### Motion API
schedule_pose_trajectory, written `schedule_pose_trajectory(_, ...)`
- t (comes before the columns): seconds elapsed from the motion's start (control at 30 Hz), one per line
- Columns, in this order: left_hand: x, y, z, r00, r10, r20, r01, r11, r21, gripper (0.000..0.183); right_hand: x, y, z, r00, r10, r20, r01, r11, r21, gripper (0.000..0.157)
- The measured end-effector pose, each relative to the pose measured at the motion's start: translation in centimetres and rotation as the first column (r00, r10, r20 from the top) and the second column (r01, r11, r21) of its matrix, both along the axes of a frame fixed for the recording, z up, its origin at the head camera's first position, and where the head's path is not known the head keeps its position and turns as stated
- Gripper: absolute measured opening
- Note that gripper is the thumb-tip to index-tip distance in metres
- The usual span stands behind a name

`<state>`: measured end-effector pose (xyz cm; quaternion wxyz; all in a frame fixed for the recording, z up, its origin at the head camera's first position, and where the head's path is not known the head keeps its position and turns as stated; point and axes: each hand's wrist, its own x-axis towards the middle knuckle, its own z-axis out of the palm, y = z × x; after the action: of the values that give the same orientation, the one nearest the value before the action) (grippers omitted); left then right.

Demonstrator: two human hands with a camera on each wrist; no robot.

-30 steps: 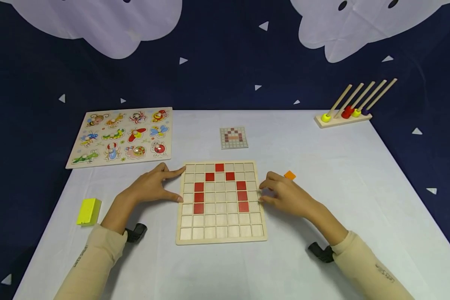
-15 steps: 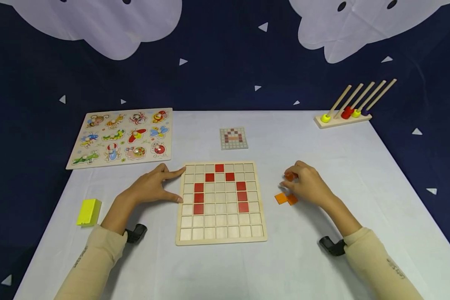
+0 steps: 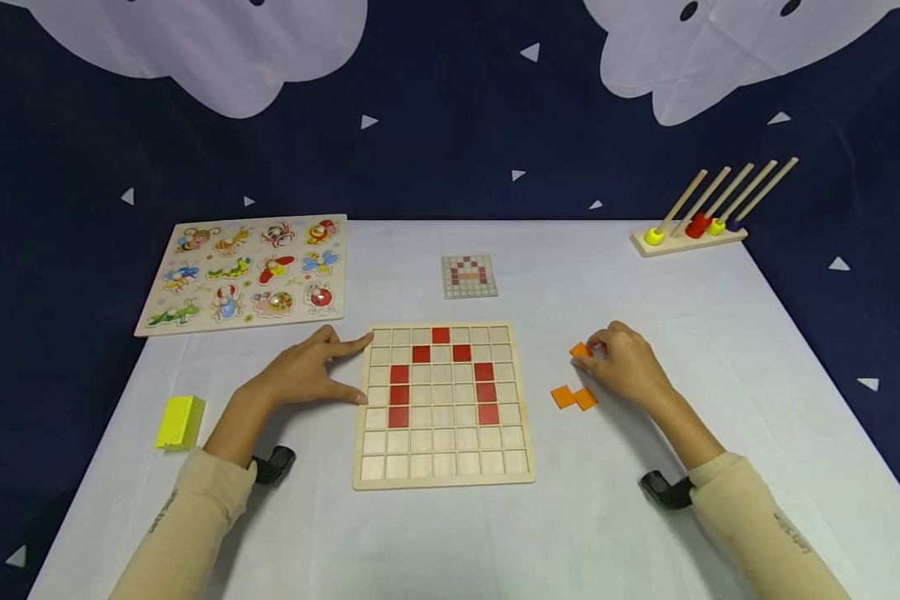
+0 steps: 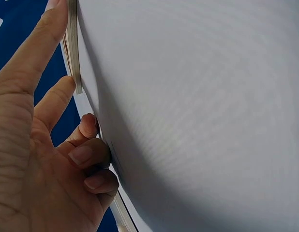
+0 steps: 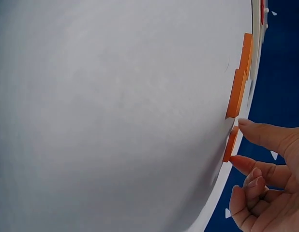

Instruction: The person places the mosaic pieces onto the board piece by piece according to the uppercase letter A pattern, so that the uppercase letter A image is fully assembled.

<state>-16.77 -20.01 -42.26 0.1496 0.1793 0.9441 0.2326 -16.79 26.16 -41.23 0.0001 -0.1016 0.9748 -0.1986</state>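
My left hand (image 3: 303, 371) rests at the left side of a square wooden grid board (image 3: 445, 483). Its thumb and index finger are spread along the board's edge; the left wrist view shows the other fingers bent inward. Red square tiles (image 3: 421, 354) fill several cells, forming an arch. On the right, my right hand (image 3: 630, 367) pinches an orange square tile (image 3: 580, 350) lying on the table. The right wrist view has thumb and index fingertips at this tile's (image 5: 230, 144) two ends. Just nearer the person lie two more orange tiles (image 3: 563, 397), corner to corner.
Behind the board lies a small pattern card (image 3: 469, 287) with a similar arch. An insect peg puzzle (image 3: 262, 321) occupies the back left, and a yellow block (image 3: 180, 422) sits by the left forearm. A wooden peg stand (image 3: 690, 243) with beads is at the back right.
My right hand has gone from the board's right edge out to the single orange tile, bringing the two other orange tiles into view. The left hand has stayed at the board.
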Motion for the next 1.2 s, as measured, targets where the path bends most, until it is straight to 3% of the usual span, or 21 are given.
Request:
schedule_pose_trajectory(0.4,0.0,0.1,0.1,1.000,0.003,0.002,-0.003,1.000,0.005,0.100,-0.3,-0.3,-0.3,0.999,0.025,0.026,-0.025,1.000,0.002,0.020)
schedule_pose_trajectory(0.6,0.0,0.1,0.1,1.000,0.009,0.011,-0.008,1.000,-0.003,0.100,-0.1,-1.1,-0.2,0.998,0.051,0.040,-0.049,0.998,-0.041,0.024)
schedule_pose_trajectory(0.93,0.0,0.2,0.1,1.000,0.011,0.008,-0.011,1.000,-0.001,0.100,1.1,-4.7,1.0,0.986,0.168,0.003,-0.167,0.982,-0.084,0.024)
schedule_pose_trajectory(1.2,0.0,0.1,0.0,1.000,0.012,0.007,-0.012,1.000,-0.001,0.101,1.7,-7.5,1.4,0.963,0.268,-0.023,-0.269,0.959,-0.087,0.020)
